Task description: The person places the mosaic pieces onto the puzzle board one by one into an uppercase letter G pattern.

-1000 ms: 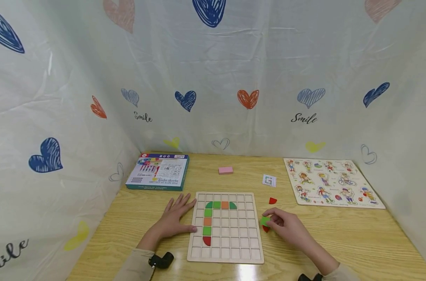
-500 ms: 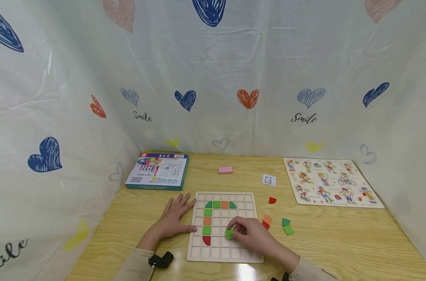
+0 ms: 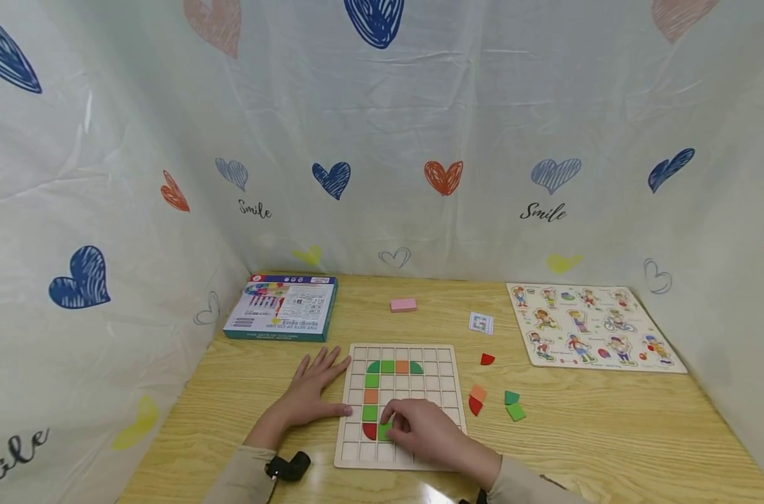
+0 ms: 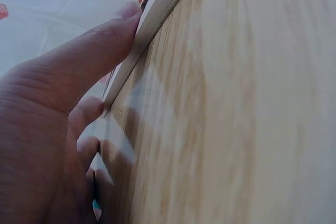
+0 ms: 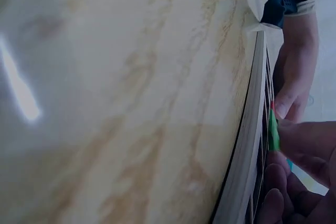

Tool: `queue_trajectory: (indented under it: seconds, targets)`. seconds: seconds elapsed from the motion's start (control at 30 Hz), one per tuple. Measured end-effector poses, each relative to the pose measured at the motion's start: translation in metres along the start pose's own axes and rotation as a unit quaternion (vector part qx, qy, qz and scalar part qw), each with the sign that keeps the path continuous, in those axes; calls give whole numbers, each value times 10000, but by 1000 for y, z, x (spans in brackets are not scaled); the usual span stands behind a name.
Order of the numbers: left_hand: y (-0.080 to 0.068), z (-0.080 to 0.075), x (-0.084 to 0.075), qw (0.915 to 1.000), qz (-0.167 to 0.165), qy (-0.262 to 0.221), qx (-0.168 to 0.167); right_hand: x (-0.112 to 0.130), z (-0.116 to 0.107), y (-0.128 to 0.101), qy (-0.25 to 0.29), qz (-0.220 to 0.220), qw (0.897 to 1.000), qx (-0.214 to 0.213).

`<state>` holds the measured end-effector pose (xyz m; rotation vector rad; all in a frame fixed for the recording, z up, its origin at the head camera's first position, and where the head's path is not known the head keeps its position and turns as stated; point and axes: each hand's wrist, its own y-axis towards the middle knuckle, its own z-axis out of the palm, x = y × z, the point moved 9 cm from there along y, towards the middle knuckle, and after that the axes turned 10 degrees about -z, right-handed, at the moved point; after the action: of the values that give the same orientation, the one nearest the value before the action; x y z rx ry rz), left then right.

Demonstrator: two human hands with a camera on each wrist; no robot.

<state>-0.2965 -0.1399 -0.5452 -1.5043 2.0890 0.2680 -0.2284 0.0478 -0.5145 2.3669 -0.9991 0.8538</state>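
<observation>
Fingers of right hand [image 3: 422, 432] pinch green square tile [image 3: 384, 431] on gridded wood board [image 3: 447, 371]; left hand [image 3: 312, 392] flat, fingers spread.

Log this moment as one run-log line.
left hand: flat, steadying grid board | right hand: pinching green tile beside red piece

The grid board [image 3: 403, 402] lies centre-front on the table [image 3: 608, 420], box [image 3: 282, 316] behind-left, picture puzzle [image 3: 592, 325] behind-right.

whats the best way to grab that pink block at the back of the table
Probably from above, pinching its two long sides. The pink block lies flat and low on the table, apart from the box and the small card, so fingers have room on both long sides; its short width suits a thumb-and-finger pinch.
</observation>
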Motion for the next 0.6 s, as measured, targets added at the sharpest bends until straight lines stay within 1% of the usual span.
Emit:
queue_trajectory:
  seconds: [0.17, 0.33, 0.43, 0.6]
  targets:
    - [0, 0, 0, 10000, 5, 15, -3, 3, 2, 0, -236, -17, 9996, 145]
    - [0, 0, -1, 10000, 22, 20, 5, 1, -1, -3, 63, -2, 9999, 114]
    - [0, 0, -1, 10000, 30, 24, 9, -4, -6, -7, 267, 80, 9996, 12]
    - [0, 0, 0, 10000, 48, 30, 12, -14, -22, -16, 252, 194, 9991, -298]
